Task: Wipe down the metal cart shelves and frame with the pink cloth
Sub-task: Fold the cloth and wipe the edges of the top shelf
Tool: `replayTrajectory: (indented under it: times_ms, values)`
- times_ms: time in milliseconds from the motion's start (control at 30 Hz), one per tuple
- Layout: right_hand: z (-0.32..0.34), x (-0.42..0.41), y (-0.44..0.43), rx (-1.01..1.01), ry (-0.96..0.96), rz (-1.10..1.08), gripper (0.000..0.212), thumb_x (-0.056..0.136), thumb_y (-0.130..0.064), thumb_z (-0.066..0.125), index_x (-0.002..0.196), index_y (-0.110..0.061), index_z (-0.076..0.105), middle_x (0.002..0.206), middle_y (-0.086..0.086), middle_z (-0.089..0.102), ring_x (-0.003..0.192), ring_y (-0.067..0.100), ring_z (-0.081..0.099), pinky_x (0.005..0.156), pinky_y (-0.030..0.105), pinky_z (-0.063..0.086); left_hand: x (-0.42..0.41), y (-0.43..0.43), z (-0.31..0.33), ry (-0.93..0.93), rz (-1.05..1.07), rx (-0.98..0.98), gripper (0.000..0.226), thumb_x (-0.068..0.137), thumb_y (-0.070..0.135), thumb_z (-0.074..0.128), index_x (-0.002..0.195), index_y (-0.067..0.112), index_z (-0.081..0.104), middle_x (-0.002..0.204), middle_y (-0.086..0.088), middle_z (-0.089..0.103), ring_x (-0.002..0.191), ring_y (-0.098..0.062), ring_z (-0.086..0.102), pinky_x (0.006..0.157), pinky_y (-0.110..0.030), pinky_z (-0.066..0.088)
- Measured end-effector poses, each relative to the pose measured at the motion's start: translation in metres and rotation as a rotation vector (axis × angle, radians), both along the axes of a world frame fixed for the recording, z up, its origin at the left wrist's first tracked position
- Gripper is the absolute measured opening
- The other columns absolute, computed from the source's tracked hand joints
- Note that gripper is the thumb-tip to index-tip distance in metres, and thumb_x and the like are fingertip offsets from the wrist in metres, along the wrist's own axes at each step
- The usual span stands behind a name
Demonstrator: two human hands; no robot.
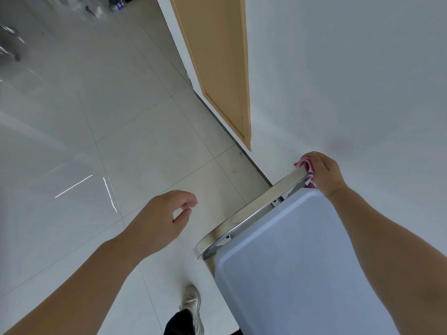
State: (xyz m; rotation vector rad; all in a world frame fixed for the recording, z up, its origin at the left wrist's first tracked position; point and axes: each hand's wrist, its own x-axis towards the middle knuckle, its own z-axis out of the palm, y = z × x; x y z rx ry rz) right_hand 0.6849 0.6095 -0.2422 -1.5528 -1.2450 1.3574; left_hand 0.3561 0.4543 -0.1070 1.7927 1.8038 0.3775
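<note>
The metal cart (244,215) stands against the white wall at the lower right, its shiny steel rim running from the near corner up to the far corner. A pale blue-white tray (292,257) covers its top. My right hand (323,171) grips the pink cloth (306,165) and presses it onto the far corner of the steel rim. Only a small pink fold shows past my fingers. My left hand (167,221) hangs in the air left of the cart, fingers loosely curled and holding nothing. The lower shelves are hidden.
A wooden door (217,64) is set in the wall beyond the cart. Glossy grey floor tiles (96,129) spread to the left. My shoe (192,308) is by the cart's near corner. Blurred bottles (101,7) and a wheeled metal frame (9,42) lie far off.
</note>
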Motion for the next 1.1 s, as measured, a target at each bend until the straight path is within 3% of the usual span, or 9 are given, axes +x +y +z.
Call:
replayTrajectory:
  times_ms: [200, 267, 367, 467, 700, 933, 1100]
  values:
    - [-0.006, -0.005, -0.006, 0.103, -0.106, 0.0, 0.031, 0.089, -0.024, 0.038, 0.075, -0.017, 0.064, 0.079, -0.003, 0.068, 0.081, 0.021, 0.06, 0.067, 0.041, 0.053, 0.0, -0.002, 0.002, -0.004, 0.016, -0.004, 0.023, 0.089, 0.009, 0.058, 0.095, 0.03, 0.062, 0.095, 0.017, 0.064, 0.099, 0.001, 0.054, 0.061, -0.007, 0.041]
    - [-0.002, -0.011, -0.01, 0.316, -0.267, 0.063, 0.036, 0.09, -0.023, 0.034, 0.074, -0.012, 0.064, 0.076, -0.003, 0.065, 0.08, 0.017, 0.057, 0.076, 0.038, 0.049, -0.001, -0.003, 0.003, -0.008, 0.021, -0.004, 0.023, 0.089, 0.008, 0.058, 0.096, 0.03, 0.062, 0.095, 0.017, 0.064, 0.099, 0.001, 0.054, 0.06, -0.007, 0.04]
    - [0.008, -0.026, -0.025, 0.668, -0.553, 0.202, 0.037, 0.09, -0.019, 0.032, 0.067, -0.012, 0.06, 0.071, -0.001, 0.063, 0.075, 0.024, 0.057, 0.086, 0.043, 0.042, 0.001, -0.003, 0.005, -0.008, 0.009, -0.001, 0.022, 0.089, 0.007, 0.058, 0.096, 0.028, 0.062, 0.095, 0.018, 0.064, 0.097, 0.005, 0.053, 0.06, -0.005, 0.039]
    - [0.012, -0.046, -0.053, 0.794, -0.8, 0.332, 0.034, 0.092, -0.025, 0.034, 0.08, -0.014, 0.064, 0.082, -0.001, 0.062, 0.082, 0.026, 0.054, 0.096, 0.044, 0.035, 0.003, -0.006, 0.007, -0.021, 0.015, -0.004, 0.021, 0.089, 0.007, 0.057, 0.098, 0.026, 0.063, 0.097, 0.018, 0.063, 0.097, 0.008, 0.052, 0.063, -0.003, 0.039]
    - [0.021, -0.103, -0.126, 0.796, -0.827, 0.613, 0.039, 0.091, -0.032, 0.042, 0.118, -0.011, 0.061, 0.109, 0.002, 0.06, 0.104, 0.028, 0.051, 0.111, 0.044, 0.025, -0.001, -0.015, 0.017, -0.022, 0.0, 0.012, 0.022, 0.09, 0.008, 0.057, 0.097, 0.028, 0.062, 0.098, 0.018, 0.063, 0.098, 0.008, 0.052, 0.064, -0.002, 0.037]
    - [0.026, -0.145, -0.174, 0.917, -0.831, 1.006, 0.057, 0.084, -0.035, 0.038, 0.133, -0.009, 0.051, 0.128, 0.005, 0.057, 0.121, 0.028, 0.048, 0.116, 0.039, 0.017, -0.014, -0.02, 0.027, -0.049, -0.004, 0.028, 0.024, 0.091, 0.011, 0.057, 0.096, 0.034, 0.06, 0.099, 0.023, 0.061, 0.098, 0.013, 0.051, 0.069, -0.002, 0.04]
    - [0.031, -0.14, -0.165, 0.882, -0.823, 1.047, 0.067, 0.07, -0.016, 0.073, 0.134, -0.016, 0.052, 0.134, 0.001, 0.056, 0.125, 0.024, 0.049, 0.115, 0.035, 0.023, -0.04, -0.01, 0.029, -0.075, -0.074, 0.046, 0.024, 0.091, 0.011, 0.056, 0.096, 0.034, 0.06, 0.099, 0.023, 0.061, 0.098, 0.013, 0.051, 0.065, -0.003, 0.041]
